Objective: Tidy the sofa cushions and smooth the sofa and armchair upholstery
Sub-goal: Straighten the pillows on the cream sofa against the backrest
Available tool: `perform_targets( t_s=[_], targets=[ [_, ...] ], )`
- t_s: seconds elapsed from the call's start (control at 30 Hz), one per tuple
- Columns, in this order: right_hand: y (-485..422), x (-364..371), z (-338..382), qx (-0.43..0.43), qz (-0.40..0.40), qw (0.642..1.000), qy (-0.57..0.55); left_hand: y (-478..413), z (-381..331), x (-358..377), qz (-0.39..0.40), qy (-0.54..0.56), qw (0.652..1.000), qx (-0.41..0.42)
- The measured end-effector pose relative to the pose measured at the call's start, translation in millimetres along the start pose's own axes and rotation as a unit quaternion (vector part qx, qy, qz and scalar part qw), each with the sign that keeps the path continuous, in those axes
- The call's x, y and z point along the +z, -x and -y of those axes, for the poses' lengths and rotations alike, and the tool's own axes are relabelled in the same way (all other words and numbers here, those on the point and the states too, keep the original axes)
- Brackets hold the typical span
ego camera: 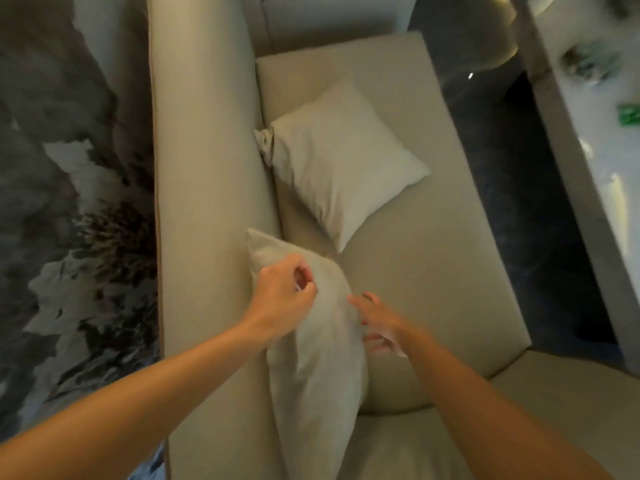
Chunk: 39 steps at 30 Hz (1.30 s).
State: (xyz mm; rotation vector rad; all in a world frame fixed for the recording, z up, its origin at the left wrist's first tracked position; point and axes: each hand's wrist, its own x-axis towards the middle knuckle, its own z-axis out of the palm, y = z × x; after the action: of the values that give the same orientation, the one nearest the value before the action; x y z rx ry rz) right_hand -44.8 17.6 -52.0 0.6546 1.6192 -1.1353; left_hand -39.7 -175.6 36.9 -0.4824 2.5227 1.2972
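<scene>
sofa back (204,168): beige, runs along left
left hand (282,299): curled, pinching top edge of near cushion (311,358)
right hand (375,322): fingers spread loose, touching that cushion's right side
far cushion (341,161): flat on seat (433,254), beside backrest

A dark glossy floor (519,188) is running along the right, a pale table (568,188) is sitting at the far right edge with a small green thing (628,115) lying on it, too blurry to identify.
</scene>
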Motion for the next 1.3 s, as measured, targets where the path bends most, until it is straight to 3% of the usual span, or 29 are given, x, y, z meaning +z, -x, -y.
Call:
perform_targets(
  t_s=[0.07, 0.2, 0.3, 0.37, 0.47, 0.57, 0.63, 0.77, 0.93, 1.0, 1.13, 1.2, 1.3],
  targets=[
    [-18.9, -26.8, 40.2, -0.041, -0.050, 0.998, 0.003, -45.9, -23.8, 15.8, 0.007, -0.018, 1.000, -0.006],
    [-86.2, -74.3, 136.4, -0.189, -0.150, 0.969, 0.047, -169.2, -28.4, 58.0, 0.022, -0.011, 0.991, -0.134],
    [-149.7, -103.0, 185.0, -0.275, -0.258, 0.913, 0.157, -252.7, -1.9, 86.1, -0.041, 0.084, 0.965, -0.247],
    [-193.2, -112.2, 193.0, -0.273, -0.288, 0.903, 0.165, -289.4, 23.7, 107.1, -0.085, 0.174, 0.937, -0.289],
    [-247.7, -95.0, 170.2, -0.277, -0.236, 0.930, 0.058, -309.7, 58.8, 136.6, -0.108, 0.201, 0.936, -0.269],
    [-265.1, -74.3, 157.9, -0.313, -0.326, 0.891, 0.049, -309.4, 73.4, 144.1, -0.146, 0.197, 0.938, -0.246],
    [-256.8, -70.5, 163.5, -0.300, -0.341, 0.890, 0.040, -302.8, 65.3, 136.3, -0.169, 0.183, 0.938, -0.240],
    [-217.2, -65.3, 191.0, -0.240, -0.263, 0.933, -0.043, -288.3, 18.5, 89.8, -0.216, 0.138, 0.944, -0.209],
    [-149.7, -32.9, 257.5, -0.114, -0.048, 0.954, -0.272, -290.5, -72.3, -19.1, -0.229, -0.101, 0.967, -0.059],
    [-129.6, -5.1, 278.3, -0.079, 0.000, 0.958, -0.274, -294.5, -91.3, -52.8, -0.235, -0.154, 0.957, -0.072],
    [-124.1, 43.6, 291.8, -0.121, 0.005, 0.968, -0.219, -278.5, -66.1, -94.9, -0.175, -0.211, 0.952, -0.135],
    [-123.3, 46.9, 283.8, -0.133, -0.004, 0.969, -0.209, -261.3, -40.4, -98.8, -0.117, -0.225, 0.960, -0.115],
    [-107.8, 37.1, 258.8, -0.159, 0.005, 0.976, -0.147, -237.0, -11.5, -87.4, -0.098, -0.212, 0.969, -0.081]
  ],
)
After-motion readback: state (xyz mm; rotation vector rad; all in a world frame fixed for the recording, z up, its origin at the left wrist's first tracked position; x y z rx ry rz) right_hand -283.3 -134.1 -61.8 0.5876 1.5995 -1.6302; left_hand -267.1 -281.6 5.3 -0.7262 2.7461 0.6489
